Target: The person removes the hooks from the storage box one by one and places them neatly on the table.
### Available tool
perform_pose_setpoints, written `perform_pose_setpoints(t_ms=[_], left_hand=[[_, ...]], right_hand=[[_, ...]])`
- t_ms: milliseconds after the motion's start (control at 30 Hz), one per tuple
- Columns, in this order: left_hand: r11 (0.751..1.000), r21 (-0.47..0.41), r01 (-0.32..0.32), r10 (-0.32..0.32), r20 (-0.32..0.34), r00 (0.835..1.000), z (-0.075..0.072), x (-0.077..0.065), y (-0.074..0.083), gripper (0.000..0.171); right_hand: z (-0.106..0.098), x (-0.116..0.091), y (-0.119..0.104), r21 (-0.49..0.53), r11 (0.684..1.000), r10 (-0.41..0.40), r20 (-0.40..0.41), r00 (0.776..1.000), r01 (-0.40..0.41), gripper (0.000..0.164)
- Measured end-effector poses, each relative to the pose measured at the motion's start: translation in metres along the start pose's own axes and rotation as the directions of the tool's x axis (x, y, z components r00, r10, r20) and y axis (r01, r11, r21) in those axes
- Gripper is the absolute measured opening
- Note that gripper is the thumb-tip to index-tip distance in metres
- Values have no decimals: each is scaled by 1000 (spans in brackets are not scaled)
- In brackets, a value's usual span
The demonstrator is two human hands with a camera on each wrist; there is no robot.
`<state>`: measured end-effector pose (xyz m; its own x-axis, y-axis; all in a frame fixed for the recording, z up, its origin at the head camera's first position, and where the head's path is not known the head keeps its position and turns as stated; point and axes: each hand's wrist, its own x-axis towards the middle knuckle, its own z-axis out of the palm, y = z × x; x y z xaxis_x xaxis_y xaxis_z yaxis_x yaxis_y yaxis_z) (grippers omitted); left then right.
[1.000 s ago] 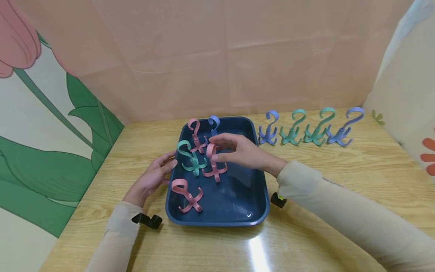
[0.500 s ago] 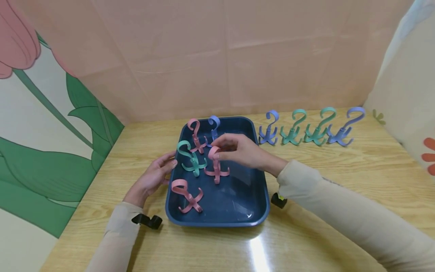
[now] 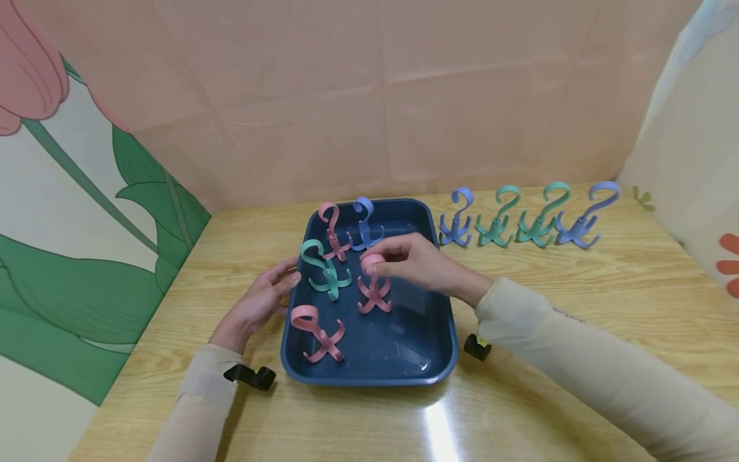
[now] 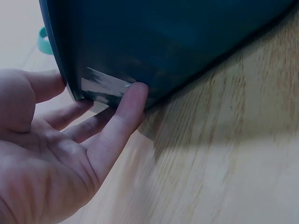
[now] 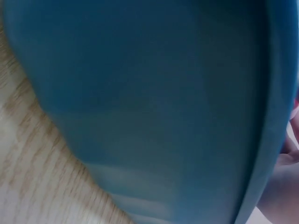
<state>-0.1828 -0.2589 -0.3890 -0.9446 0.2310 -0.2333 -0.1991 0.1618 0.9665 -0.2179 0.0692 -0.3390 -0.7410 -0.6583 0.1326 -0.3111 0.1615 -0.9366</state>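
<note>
Fingers of the right hand pinch one pink hook, prongs below them, within the tray beside two pink hooks, one green hook, one blue hook; four more hooks stand outside. Left wrist: the left hand's straightened fingers touch the tray. Right wrist: tray hides the pinch.

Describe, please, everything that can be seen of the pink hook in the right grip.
The pink hook looks like smooth plastic. Its curled top is pinched between thumb and fingers of the right grip, which hides part of it. Below spread four curved prongs. It hangs or stands roughly upright inside the dark blue tray; whether its prongs touch the tray's floor cannot be told.
</note>
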Motion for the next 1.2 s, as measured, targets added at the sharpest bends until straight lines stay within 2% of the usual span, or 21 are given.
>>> perform_pose_setpoints(t_ms=[500,967,1200], left_hand=[[1000,-4,1,-1,1,1000,1,0,0,57],[1000,-5,10,-10,0,1000,2,0,1,57],[1000,-4,12,-12,-6,1000,2,0,0,58]], right_hand=[[-3,-3,4,81,996,-46,4,999,45,24],[-4,-10,1,70,997,-37,-49,998,41,25],[-8,-19,-8,45,998,-29,-77,997,32,25]])
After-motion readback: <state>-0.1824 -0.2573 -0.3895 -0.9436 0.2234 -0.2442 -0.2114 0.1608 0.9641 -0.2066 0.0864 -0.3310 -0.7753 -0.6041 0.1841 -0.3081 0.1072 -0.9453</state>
